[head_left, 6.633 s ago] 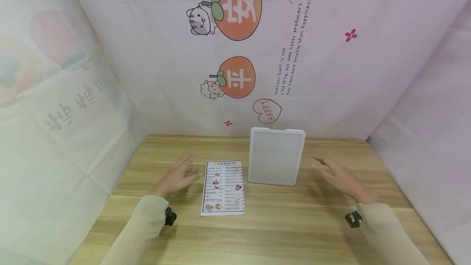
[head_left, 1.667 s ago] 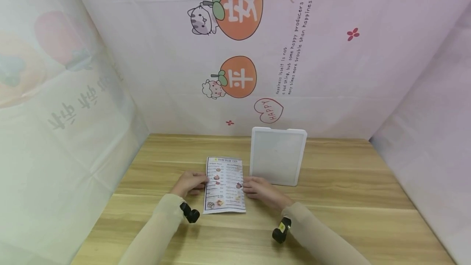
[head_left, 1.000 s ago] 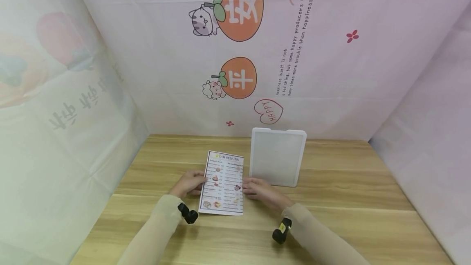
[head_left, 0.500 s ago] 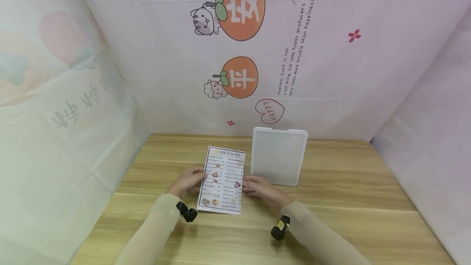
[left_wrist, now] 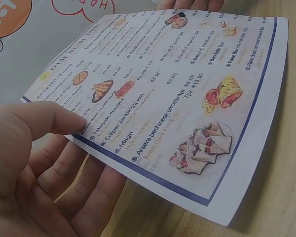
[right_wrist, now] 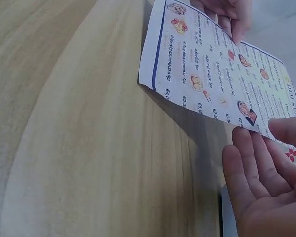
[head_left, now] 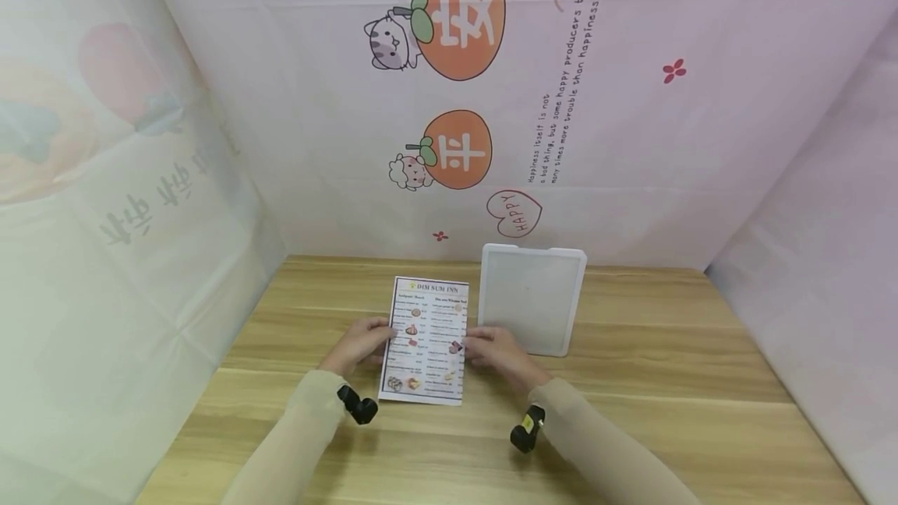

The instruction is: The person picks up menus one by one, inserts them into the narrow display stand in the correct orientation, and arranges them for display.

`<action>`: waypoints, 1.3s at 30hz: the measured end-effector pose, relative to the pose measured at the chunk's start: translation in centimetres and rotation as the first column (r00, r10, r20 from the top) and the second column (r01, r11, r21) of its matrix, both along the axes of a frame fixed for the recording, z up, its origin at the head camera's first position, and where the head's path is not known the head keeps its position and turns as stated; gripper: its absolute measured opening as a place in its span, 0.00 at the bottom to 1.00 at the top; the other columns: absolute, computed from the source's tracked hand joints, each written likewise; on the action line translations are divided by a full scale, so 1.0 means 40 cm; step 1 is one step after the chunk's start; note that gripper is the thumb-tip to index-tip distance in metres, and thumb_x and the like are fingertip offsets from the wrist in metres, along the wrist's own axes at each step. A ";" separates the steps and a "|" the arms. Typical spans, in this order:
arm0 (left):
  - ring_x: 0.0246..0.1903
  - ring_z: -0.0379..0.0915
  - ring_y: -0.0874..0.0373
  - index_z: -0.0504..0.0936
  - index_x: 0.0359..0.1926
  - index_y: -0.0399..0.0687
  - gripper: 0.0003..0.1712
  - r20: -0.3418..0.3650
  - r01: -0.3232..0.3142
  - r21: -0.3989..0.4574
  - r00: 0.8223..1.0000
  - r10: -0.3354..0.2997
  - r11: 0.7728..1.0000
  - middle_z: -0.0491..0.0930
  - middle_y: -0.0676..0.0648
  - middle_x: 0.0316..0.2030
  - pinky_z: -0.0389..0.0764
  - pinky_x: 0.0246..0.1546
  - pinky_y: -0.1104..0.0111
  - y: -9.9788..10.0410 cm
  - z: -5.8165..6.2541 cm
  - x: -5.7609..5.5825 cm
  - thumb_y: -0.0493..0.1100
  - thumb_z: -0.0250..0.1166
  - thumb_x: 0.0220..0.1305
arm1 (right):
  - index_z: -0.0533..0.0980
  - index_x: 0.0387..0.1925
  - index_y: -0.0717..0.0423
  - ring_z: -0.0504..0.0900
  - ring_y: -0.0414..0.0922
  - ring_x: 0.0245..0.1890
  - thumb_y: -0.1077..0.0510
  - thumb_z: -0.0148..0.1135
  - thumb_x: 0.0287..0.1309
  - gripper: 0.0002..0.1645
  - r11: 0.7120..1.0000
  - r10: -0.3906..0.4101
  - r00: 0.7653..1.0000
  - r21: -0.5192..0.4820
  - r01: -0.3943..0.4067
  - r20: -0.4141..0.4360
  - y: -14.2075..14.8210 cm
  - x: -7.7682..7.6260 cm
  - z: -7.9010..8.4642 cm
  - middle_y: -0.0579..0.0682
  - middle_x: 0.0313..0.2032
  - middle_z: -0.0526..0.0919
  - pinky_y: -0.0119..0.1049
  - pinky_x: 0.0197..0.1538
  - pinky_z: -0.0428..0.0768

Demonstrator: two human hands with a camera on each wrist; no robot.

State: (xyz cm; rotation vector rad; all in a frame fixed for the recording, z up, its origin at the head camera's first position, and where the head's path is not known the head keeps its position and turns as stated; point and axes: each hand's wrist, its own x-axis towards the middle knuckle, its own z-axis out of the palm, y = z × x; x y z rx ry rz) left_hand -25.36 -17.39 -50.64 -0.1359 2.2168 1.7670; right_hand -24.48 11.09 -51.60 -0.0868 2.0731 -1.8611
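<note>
A printed "DIM SUM INN" menu sheet [head_left: 426, 345] is raised off the wooden table, tilted, its text facing up. My left hand [head_left: 359, 343] pinches its left edge; the left wrist view shows the thumb [left_wrist: 54, 118] on top and the fingers underneath. At the opposite edge my right hand [head_left: 501, 353] holds the sheet between a thumb [right_wrist: 286, 131] above and fingers below, as the right wrist view shows. Just right of the menu stands a white-rimmed rectangular frame [head_left: 533, 298] with a pale grey panel, close behind my right hand.
The table [head_left: 631, 427] has a wood-grain top. Behind it hangs a pale cloth backdrop [head_left: 624, 146] with cartoon fruit and lettering, and similar cloth closes both sides. A black wrist camera [head_left: 358, 405] sits on each forearm.
Both hands have come in from the sides and taken hold of the menu's edges. The menu has risen from lying flat and tilted slightly. The white frame has stayed in place.
</note>
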 end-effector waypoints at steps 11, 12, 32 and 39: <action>0.42 0.81 0.51 0.76 0.61 0.36 0.23 -0.028 0.000 0.038 1.000 0.001 0.999 0.83 0.42 0.45 0.84 0.43 0.59 0.003 0.002 -0.005 0.44 0.62 0.71 | 0.81 0.47 0.67 0.86 0.48 0.38 0.59 0.65 0.65 0.15 0.994 -0.049 0.997 0.091 0.055 -0.065 -0.001 -0.014 0.023 0.55 0.40 0.87 0.39 0.45 0.85; 0.43 0.81 0.51 0.76 0.61 0.36 0.23 -0.028 -0.001 0.036 1.000 0.002 0.999 0.83 0.42 0.45 0.84 0.43 0.59 0.003 0.002 -0.006 0.45 0.62 0.71 | 0.82 0.47 0.67 0.87 0.48 0.38 0.59 0.65 0.65 0.15 0.994 -0.050 0.995 0.096 0.058 -0.081 0.000 -0.016 0.023 0.55 0.40 0.87 0.39 0.45 0.85; 0.47 0.83 0.45 0.81 0.56 0.36 0.23 -0.120 0.010 0.032 0.993 -0.006 0.999 0.85 0.42 0.45 0.76 0.58 0.50 0.010 0.029 -0.012 0.49 0.66 0.70 | 0.84 0.44 0.62 0.85 0.45 0.39 0.54 0.65 0.66 0.14 0.980 -0.074 0.971 0.163 0.113 -0.226 0.021 -0.035 0.081 0.50 0.40 0.86 0.39 0.47 0.83; 0.49 0.82 0.46 0.81 0.57 0.35 0.25 -0.158 -0.001 0.069 0.987 0.012 0.998 0.84 0.39 0.49 0.77 0.58 0.52 0.013 0.039 -0.019 0.49 0.66 0.69 | 0.83 0.45 0.63 0.85 0.46 0.39 0.56 0.65 0.66 0.14 0.985 -0.078 0.967 0.132 0.112 -0.241 0.028 -0.038 0.106 0.53 0.40 0.86 0.41 0.48 0.83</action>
